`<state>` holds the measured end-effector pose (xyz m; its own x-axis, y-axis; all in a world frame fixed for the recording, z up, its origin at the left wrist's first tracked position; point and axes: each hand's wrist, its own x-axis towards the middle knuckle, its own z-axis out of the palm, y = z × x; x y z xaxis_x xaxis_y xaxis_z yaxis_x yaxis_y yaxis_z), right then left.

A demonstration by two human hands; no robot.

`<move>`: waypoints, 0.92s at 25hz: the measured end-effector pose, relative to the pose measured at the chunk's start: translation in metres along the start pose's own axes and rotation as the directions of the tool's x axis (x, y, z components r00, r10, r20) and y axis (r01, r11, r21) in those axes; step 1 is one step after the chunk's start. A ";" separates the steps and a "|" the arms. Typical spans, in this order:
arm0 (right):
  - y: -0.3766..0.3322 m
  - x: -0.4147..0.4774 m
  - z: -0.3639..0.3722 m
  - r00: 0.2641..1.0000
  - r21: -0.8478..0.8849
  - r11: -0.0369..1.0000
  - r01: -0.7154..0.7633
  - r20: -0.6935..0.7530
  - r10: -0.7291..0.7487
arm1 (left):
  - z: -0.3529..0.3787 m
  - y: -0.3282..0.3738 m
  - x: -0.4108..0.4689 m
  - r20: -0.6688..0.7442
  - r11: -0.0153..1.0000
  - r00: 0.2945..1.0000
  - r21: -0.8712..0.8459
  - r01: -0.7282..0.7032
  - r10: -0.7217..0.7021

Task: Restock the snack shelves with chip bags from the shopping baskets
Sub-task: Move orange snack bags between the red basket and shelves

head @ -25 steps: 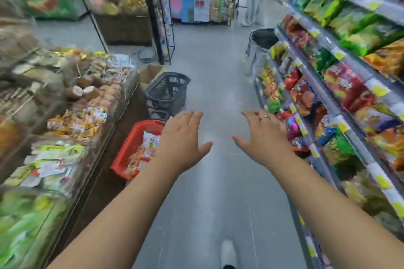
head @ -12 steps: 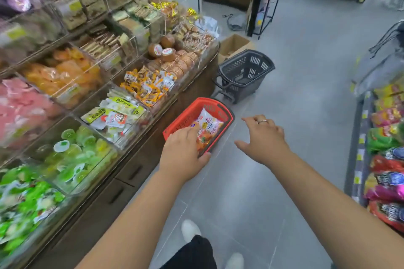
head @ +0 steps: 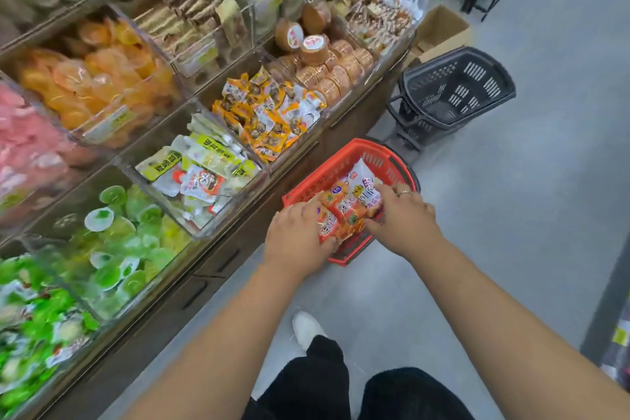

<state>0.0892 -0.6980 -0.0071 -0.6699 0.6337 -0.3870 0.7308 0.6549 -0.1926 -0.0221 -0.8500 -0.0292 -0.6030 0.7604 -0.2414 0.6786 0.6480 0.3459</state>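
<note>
At twelve o'clock, chip bags [head: 347, 204] are clasped by left hand [head: 296, 239] and right hand [head: 405, 218]; lifting from red basket [head: 341, 153] seems due.

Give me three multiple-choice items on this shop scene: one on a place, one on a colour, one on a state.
1. The red basket stands:
A. on the floor beside the snack counter
B. on a shelf
C. on a chair

2. The second basket, beyond it, is:
A. blue
B. black
C. yellow

3. The left hand and right hand are:
A. hanging idle
B. both gripping chip bags
C. pushing a trolley

Key:
1 A: its base sits on the grey floor against the counter.
2 B: its mesh walls are black.
3 B: both hands' fingers curl round the bags inside the red basket.
</note>
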 end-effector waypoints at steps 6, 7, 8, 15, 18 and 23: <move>-0.002 0.105 0.051 0.991 -0.014 1.000 0.004 0.136 -0.002 | 0.052 -0.032 0.072 0.113 0.985 0.983 -0.083 0.154 -0.144; -0.001 0.125 0.063 0.987 -0.013 1.000 0.013 0.161 -0.011 | 0.067 -0.039 0.085 0.127 0.977 0.976 -0.102 0.188 -0.175; 0.003 0.146 0.076 0.982 -0.012 1.000 0.024 0.187 -0.021 | 0.083 -0.044 0.098 0.139 0.968 0.970 -0.123 0.217 -0.200; 0.058 0.277 0.185 0.937 0.010 0.996 0.083 0.339 -0.082 | 0.229 -0.058 0.176 0.321 0.719 0.824 -0.404 0.565 -0.467; 0.083 0.326 0.239 0.909 0.045 0.995 0.091 0.403 -0.101 | 0.297 -0.067 0.203 0.393 0.549 0.716 -0.463 0.696 -0.576; 0.112 0.383 0.322 0.877 0.085 0.995 0.061 0.471 -0.094 | 0.379 -0.076 0.228 0.447 0.165 0.474 -0.572 0.803 -0.758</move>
<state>-0.0433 -0.5149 -0.4675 -0.5941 0.2999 -0.7464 0.6969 0.6552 -0.2915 -0.0522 -0.7091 -0.4537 -0.6132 -0.1107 -0.7821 -0.6121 0.6925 0.3819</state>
